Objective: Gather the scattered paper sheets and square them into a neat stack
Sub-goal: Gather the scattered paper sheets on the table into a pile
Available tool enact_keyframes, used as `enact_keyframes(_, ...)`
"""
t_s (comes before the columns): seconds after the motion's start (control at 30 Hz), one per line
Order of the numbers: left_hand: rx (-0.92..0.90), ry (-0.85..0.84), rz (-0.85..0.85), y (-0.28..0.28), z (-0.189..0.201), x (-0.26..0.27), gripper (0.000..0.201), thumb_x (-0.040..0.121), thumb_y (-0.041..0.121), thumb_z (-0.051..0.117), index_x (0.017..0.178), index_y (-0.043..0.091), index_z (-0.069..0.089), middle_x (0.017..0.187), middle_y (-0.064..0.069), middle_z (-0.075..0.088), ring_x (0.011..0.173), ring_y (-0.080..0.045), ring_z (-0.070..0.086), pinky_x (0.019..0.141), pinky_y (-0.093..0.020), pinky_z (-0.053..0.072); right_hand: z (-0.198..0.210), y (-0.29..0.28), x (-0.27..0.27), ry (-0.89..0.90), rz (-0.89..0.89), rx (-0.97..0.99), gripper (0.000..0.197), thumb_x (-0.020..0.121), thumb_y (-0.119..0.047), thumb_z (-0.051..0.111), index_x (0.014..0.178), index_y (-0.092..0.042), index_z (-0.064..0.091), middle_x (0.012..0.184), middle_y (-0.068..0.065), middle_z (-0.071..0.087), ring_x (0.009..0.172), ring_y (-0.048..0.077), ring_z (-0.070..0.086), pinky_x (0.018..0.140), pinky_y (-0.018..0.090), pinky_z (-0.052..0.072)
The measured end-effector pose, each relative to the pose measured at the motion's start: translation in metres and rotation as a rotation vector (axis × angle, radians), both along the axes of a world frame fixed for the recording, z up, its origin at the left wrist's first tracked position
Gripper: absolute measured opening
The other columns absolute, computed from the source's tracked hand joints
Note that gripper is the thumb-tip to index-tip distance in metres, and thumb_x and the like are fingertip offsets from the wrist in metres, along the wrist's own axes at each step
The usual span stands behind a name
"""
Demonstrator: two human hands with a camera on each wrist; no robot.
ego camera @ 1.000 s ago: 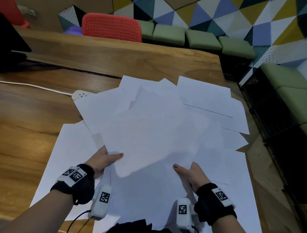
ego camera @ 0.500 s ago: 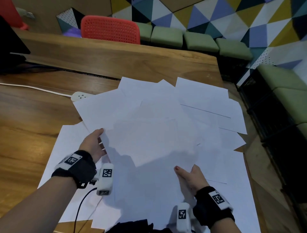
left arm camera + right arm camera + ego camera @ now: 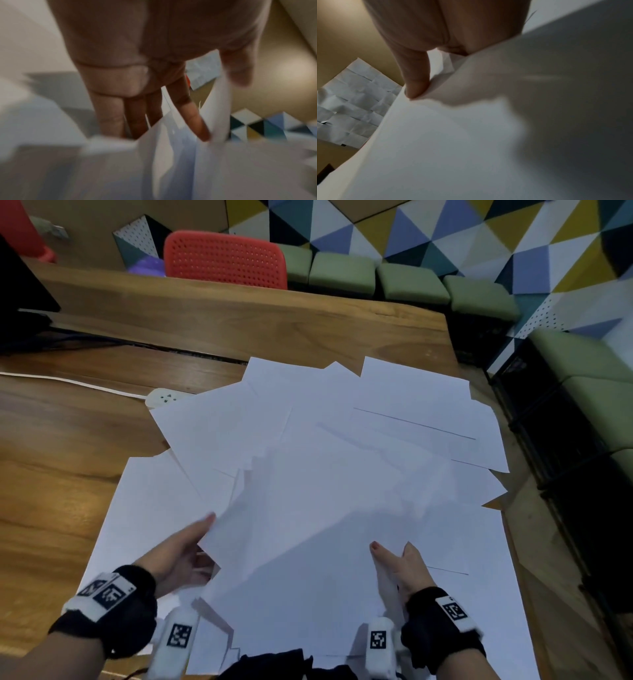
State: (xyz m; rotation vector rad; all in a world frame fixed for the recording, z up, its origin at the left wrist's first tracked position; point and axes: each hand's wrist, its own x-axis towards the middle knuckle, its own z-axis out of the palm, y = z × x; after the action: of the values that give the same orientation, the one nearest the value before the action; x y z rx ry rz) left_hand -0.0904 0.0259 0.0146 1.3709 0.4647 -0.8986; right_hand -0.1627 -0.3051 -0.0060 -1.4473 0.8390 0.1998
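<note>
Left hand (image 3: pixel 178 553) pinches left edge of lifted paper sheets (image 3: pixel 308 525), fingers slipped between layers; right hand (image 3: pixel 406 568) pinches near edge, thumb on top. Rest lie fanned, overlapping on tabletop (image 3: pixel 61 481). Step: gathering, early. Next likely: sweep outer sheets inward, then tap edges square.

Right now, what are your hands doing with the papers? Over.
Left hand pinches lifted paper sheets at the left edge. Right hand grips their near edge, thumb on top. Sheets unsquared, spread across the wooden table. Power strip pokes from under one.
</note>
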Motion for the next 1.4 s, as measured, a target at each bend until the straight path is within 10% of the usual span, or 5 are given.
enact_keyframes(0.3,0.244,-0.259,-0.114,-0.022,0.0,0.032,0.024,0.095,0.014,0.046,0.117,0.01,0.055,0.11,-0.01,0.064,0.1,-0.025,0.06,0.091,-0.036,0.048,0.002,-0.003,0.004,0.014,0.099,0.051,0.024,0.086,-0.019,0.064,0.085,-0.013,0.041,0.085,0.005,0.051,0.078,0.019,0.051,0.069,0.031,0.044)
enact_keyframes(0.5,0.215,-0.26,-0.209,-0.022,0.003,0.031,0.017,0.089,-0.006,0.047,0.09,0.007,0.058,0.068,-0.01,0.058,0.048,-0.011,0.048,0.044,-0.016,0.038,-0.013,-0.018,0.001,0.024,-0.057,0.235,0.123,0.045,-0.064,0.081,0.142,-0.009,0.029,0.139,0.01,0.046,0.123,0.026,0.048,0.102,0.042,0.04)
enact_keyframes(0.87,-0.054,-0.087,-0.159,-0.04,0.004,0.017,0.046,0.073,0.035,0.074,0.113,0.017,0.062,0.103,-0.005,0.074,0.092,-0.021,0.07,0.076,-0.032,0.055,-0.002,-0.002,0.006,-0.15,0.169,0.035,0.028,0.087,0.007,0.053,0.103,-0.015,0.06,0.097,0.01,0.073,0.095,0.028,0.069,0.083,0.037,0.055)
enact_keyframes(1.2,-0.175,-0.373,-0.186,-0.035,0.024,0.021,0.099,0.018,0.032,0.094,0.107,0.011,0.059,0.088,0.0,0.077,0.08,-0.013,0.072,0.061,-0.019,0.054,0.011,-0.01,0.005,-0.253,0.133,0.419,0.088,0.01,-0.029,0.096,0.087,0.001,0.065,0.066,0.01,0.072,0.058,0.018,0.07,0.052,0.024,0.055)
enact_keyframes(1.4,-0.196,-0.319,-0.09,-0.039,0.015,0.019,0.101,0.013,0.022,0.094,0.106,-0.001,0.061,0.085,-0.012,0.076,0.074,-0.024,0.073,0.057,-0.028,0.056,0.014,0.0,0.008,-0.243,0.151,0.236,0.061,0.052,-0.014,0.085,0.104,0.007,0.061,0.07,0.005,0.073,0.063,0.016,0.069,0.056,0.024,0.053)
